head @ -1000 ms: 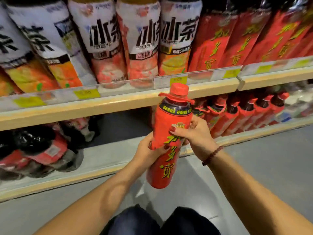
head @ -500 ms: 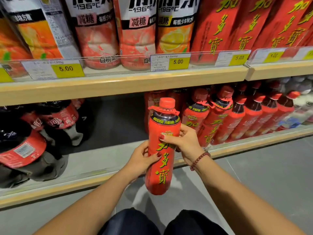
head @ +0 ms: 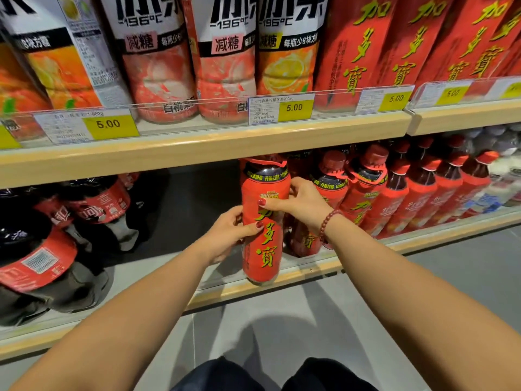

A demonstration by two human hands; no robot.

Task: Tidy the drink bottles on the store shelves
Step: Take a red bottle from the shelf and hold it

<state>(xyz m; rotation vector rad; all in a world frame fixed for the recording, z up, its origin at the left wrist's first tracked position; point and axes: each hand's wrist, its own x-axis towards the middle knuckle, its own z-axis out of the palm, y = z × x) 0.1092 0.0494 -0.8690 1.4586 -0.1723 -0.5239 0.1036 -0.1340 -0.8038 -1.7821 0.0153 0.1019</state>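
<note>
The red bottle (head: pixel 263 221) is gripped upright by 2 hands: left hand (head: pixel 229 235) fingers wrapped low, right hand (head: pixel 300 201) fingers curled higher; its base is held at the lower shelf (head: pixel 282 286) front edge, matching red bottles (head: pixel 394 193) just beyond the right fingers

The red bottle (head: pixel 263 221) wears a glossy plastic sleeve. The shelf edge (head: pixel 197 153) looks like matt pale wood. Price tags (head: pixel 294 108) are paper behind clear glossy plastic strips.
</note>
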